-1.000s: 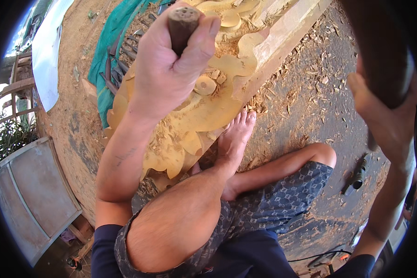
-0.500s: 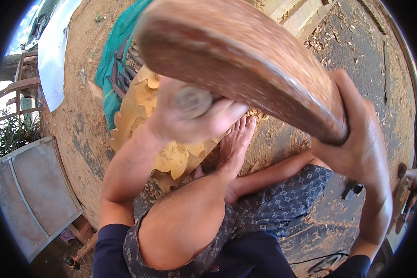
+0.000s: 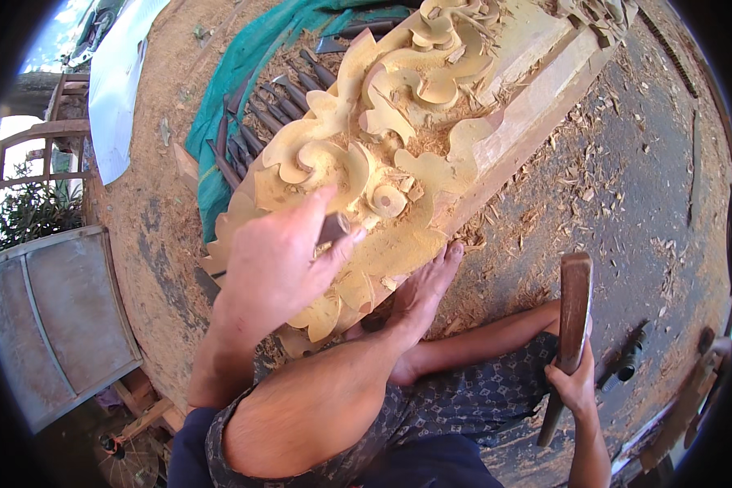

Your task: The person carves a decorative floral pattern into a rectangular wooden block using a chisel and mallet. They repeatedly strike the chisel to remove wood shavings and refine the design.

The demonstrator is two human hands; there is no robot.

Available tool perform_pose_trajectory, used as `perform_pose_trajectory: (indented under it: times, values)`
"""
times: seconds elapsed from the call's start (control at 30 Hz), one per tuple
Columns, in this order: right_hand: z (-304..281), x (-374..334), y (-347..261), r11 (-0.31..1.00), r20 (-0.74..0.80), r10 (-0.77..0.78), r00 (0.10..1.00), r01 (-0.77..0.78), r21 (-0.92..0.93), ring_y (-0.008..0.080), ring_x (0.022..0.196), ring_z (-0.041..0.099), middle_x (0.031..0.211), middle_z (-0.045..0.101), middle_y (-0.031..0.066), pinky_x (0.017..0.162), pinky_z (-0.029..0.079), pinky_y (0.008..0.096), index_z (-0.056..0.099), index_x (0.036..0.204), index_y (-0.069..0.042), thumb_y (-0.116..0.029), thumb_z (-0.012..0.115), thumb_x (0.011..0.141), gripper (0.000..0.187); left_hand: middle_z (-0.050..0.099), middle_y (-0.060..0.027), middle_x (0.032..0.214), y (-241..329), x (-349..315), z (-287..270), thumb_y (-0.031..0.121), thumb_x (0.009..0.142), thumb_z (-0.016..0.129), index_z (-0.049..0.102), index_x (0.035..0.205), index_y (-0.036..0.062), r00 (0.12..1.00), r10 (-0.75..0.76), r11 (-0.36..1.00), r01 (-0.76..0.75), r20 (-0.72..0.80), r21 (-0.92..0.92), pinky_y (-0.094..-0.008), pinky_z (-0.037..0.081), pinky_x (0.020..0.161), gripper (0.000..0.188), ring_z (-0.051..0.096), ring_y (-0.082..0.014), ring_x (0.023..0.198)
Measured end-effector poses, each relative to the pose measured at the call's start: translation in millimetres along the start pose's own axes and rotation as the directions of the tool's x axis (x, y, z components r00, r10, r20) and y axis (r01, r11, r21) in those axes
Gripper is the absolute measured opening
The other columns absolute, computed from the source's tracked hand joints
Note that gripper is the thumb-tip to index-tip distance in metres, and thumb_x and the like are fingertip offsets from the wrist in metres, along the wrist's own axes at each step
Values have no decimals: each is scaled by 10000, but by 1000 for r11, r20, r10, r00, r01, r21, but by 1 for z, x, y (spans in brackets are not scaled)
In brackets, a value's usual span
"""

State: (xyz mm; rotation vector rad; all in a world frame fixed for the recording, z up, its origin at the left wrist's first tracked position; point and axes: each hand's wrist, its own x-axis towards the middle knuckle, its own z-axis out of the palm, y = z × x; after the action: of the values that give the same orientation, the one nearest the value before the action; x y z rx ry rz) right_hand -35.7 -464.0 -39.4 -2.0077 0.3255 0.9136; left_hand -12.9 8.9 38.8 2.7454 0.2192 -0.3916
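Observation:
My left hand [image 3: 272, 264] is closed around a carving chisel [image 3: 333, 228]; the round end of its dark handle pokes out between thumb and fingers. A thin dark tip on the other side of the hand looks like its blade. Beneath this hand lies a yellowish wooden board [image 3: 443, 183], carved in relief with scrolls and leaves. Off to the right, over my bent knee, my right hand [image 3: 576, 382] grips a brown wooden mallet [image 3: 575, 305] low down, its long head upright and apart from the board. My bare foot [image 3: 423, 285] rests against the board's near edge.
Several dark-handled chisels [image 3: 281, 110] lie on a teal tarp [image 3: 202, 142] left of the board. Wood shavings [image 3: 537, 211] litter the ground. A dark cylindrical object [image 3: 626, 362] lies right of my knee. A framed grey panel [image 3: 65, 317] stands at the left.
The mallet has come down from close in front of the view to beside my right knee, uncovering the carved board. My left hand, still holding the chisel, has moved slightly left and down.

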Motion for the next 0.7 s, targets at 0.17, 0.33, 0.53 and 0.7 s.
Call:
perform_pose_trajectory:
  times: [0.17, 0.33, 0.53, 0.7]
  values:
    - [7, 11, 11, 986, 4, -66, 998, 64, 156, 127, 691, 620, 813, 621, 44, 640, 532, 284, 487, 1271, 10, -61, 751, 777, 565, 700, -203, 793, 12, -8, -1, 447, 951, 726, 527, 1467, 26, 904, 230, 971, -190, 361, -144, -418, 527, 609, 696, 713, -323, 695]
    - [6, 26, -2, 969, 8, -67, 998, 64, 237, 176, 584, 639, 750, 616, 71, 558, 541, 309, 473, 1185, -2, -111, 748, 776, 504, 620, -45, 803, 13, 18, -34, 323, 1047, 654, 583, 1228, 54, 965, 249, 651, -232, -85, -723, -308, 459, 533, 333, 561, -126, 587]
    - [2, 28, -2, 966, 38, -24, 999, 13, 259, 181, 603, 652, 773, 626, 83, 580, 558, 310, 467, 1218, 2, -52, 732, 775, 519, 462, 5, 716, 22, 82, -26, 406, 1120, 494, 470, 1032, 70, 866, 294, 299, -485, -404, -822, -234, 308, 454, 348, 354, -44, 517]
    - [2, 29, -6, 968, 55, -11, 998, -4, 253, 183, 606, 658, 772, 630, 83, 581, 564, 311, 469, 1220, 6, -69, 749, 772, 533, 433, 48, 710, 37, 99, -15, 310, 1116, 529, 500, 1025, 67, 876, 310, 340, -464, -368, -818, -200, 274, 452, 262, 328, -4, 532]
